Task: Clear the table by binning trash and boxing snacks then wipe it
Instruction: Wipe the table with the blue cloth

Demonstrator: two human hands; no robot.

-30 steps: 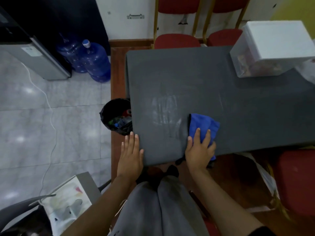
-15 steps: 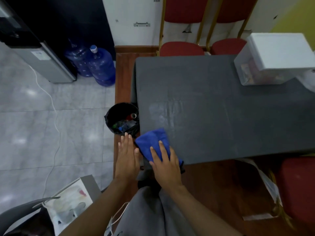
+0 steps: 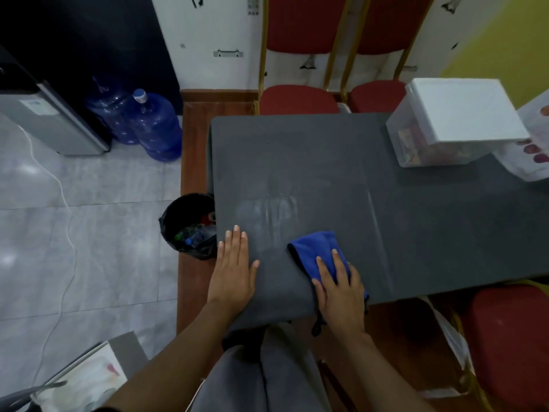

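Note:
A dark grey table (image 3: 341, 162) fills the middle of the view. My right hand (image 3: 338, 289) presses a blue cloth (image 3: 315, 251) flat on the table near its front edge. My left hand (image 3: 234, 269) lies flat, fingers together, on the table's front left corner, holding nothing. A pale smear shows on the surface between and beyond the hands. A clear box with a white lid (image 3: 454, 123), snacks inside, stands at the back right. A black-lined bin (image 3: 190, 227) with trash sits on the floor by the table's left edge.
Red chairs (image 3: 300, 99) stand behind the table and another (image 3: 511, 337) at the front right. Blue water bottles (image 3: 154, 126) and a dispenser (image 3: 44, 120) stand at the left. A white printed packet (image 3: 531, 144) lies at the right edge.
My right hand slid the blue cloth left to the table's corner, then back right. My left hand stayed flat at the front left corner. The camera view shifted.

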